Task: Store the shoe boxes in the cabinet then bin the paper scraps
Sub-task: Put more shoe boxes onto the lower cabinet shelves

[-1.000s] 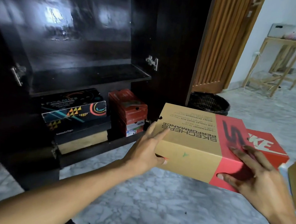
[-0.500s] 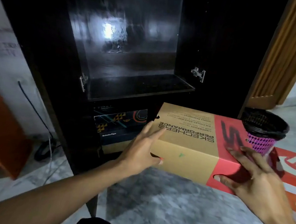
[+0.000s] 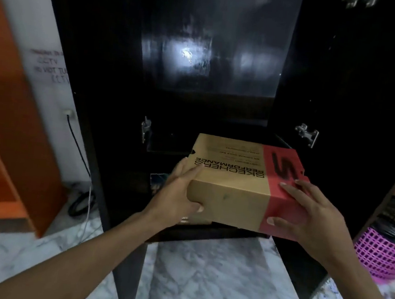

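Gleaming black cabinet [image 3: 214, 53], grey marble floor [image 3: 202, 283], pink basket [image 3: 380, 253] beside

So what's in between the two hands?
A tan and red shoe box. The left hand holds its tan end and the right hand holds its red end, in front of the open cabinet. The head view shows this.
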